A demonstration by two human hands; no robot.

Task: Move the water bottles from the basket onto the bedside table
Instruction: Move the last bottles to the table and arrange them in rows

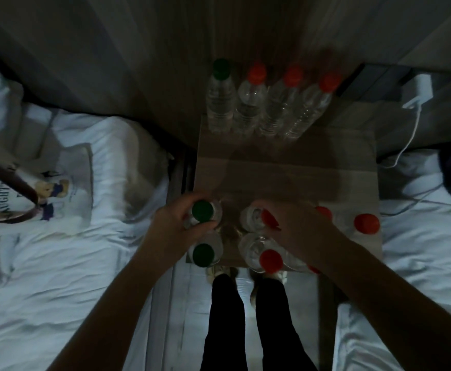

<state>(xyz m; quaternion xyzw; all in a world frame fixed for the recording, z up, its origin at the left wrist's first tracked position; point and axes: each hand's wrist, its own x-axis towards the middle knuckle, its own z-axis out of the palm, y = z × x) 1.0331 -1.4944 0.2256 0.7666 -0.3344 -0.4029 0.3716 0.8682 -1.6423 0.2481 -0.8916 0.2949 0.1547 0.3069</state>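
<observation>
The wooden bedside table (286, 167) stands between two beds. Along its back edge stand several clear water bottles: one with a green cap (221, 68) and three with red caps (294, 76). My left hand (177, 226) grips a green-capped bottle (202, 210) standing near the front left of the table. Just in front of it stands another green-capped bottle (203, 254). My right hand (296, 228) closes on a red-capped bottle (268, 219). More red-capped bottles (271, 261) (366, 223) stand at the front edge. No basket is clearly seen.
A white bed (58, 236) lies left, carrying a white tote bag (66, 188) with brown handles and a bear print. Another bed (419, 236) lies right. A white charger (421, 89) and cable hang at the back right. My dark-trousered legs (245, 317) stand before the table.
</observation>
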